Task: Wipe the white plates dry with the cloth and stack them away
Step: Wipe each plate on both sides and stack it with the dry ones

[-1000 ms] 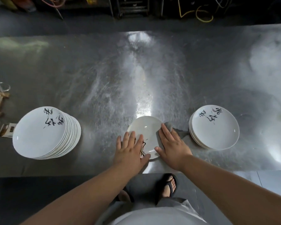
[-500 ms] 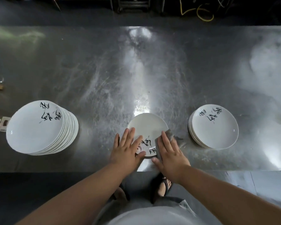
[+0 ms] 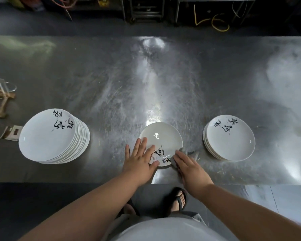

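Head camera, reading left to right: at the far left edge of the bench (image 3: 111,80) I can make out a clear glass vessel (image 3: 2,86) and a small card (image 3: 13,133). Next comes the tall stack (image 3: 49,138) of white plates with black brush lettering, leaning slightly to the right. I take these to be the ones waiting to be dried.

Near the front edge, in the middle, a single plate (image 3: 161,138) lies flat on the bench. My left hand (image 3: 139,162) rests on its near-left rim, released, with the fingers spread and straight to pin it down. My right hand (image 3: 189,167) lies on the grey cloth (image 3: 189,152), fingers fairly straight. As far as I can tell it presses the cloth against the plate's near-right edge rather than clutching it.

Well apart to the right sits the short stack (image 3: 230,138), only a few plates high, which I judge to be the finished pile.

So the job looks early. A few plates are put away, one is mid-wipe, and most of them remain on the left.
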